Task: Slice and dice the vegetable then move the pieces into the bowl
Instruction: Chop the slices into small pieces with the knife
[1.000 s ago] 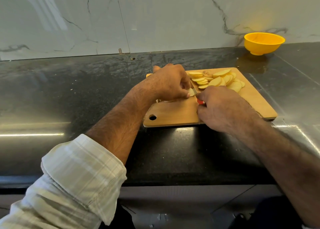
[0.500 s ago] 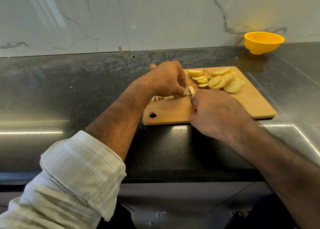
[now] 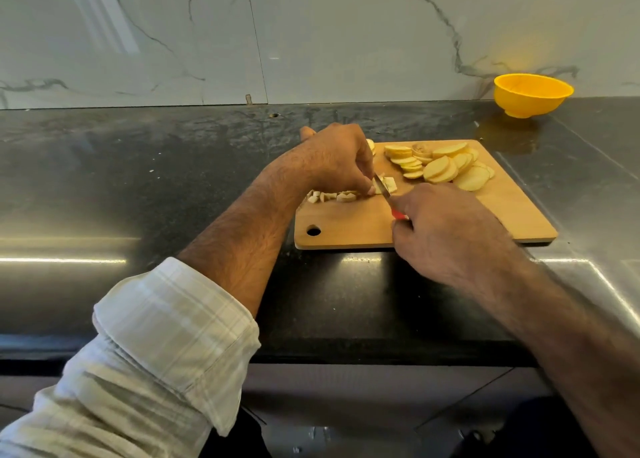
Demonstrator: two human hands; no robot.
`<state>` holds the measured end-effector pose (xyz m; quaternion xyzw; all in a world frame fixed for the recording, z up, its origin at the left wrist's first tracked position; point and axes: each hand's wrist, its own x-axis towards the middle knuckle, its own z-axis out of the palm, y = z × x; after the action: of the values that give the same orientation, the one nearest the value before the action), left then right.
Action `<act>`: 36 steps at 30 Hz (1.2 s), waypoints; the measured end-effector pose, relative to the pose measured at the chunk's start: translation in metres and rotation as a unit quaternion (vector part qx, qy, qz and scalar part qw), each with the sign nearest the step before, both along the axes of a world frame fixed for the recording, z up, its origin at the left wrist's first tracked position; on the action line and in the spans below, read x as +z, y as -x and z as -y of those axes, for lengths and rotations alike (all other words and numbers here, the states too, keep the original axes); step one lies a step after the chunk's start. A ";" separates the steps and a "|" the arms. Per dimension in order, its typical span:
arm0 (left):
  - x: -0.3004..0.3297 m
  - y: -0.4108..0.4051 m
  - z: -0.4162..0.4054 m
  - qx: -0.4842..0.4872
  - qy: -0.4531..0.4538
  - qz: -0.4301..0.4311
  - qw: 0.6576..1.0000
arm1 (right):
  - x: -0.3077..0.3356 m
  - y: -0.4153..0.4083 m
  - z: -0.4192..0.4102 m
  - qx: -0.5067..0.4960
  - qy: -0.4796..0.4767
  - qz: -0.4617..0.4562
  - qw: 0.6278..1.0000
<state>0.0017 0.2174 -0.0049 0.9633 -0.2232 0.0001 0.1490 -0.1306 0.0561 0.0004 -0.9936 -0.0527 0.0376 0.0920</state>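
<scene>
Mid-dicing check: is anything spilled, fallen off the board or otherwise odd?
Nothing stands out. Slices and diced pieces all lie on the cutting board; the yellow bowl stands upright.

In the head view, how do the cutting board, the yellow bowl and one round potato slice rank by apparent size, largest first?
1. cutting board, clearly the largest.
2. yellow bowl; it stands farther from the camera, so it may look smaller than it is.
3. round potato slice, the smallest.
</scene>
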 end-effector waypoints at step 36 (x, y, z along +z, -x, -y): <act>0.008 -0.018 -0.047 0.157 0.016 0.002 0.988 | 0.000 -0.034 0.029 -0.005 -0.014 0.037 0.999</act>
<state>0.0195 0.2642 0.0028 0.9838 -0.0700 0.0290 0.1624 -0.0963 0.0269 0.0002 -0.9933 -0.0514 0.0001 0.1038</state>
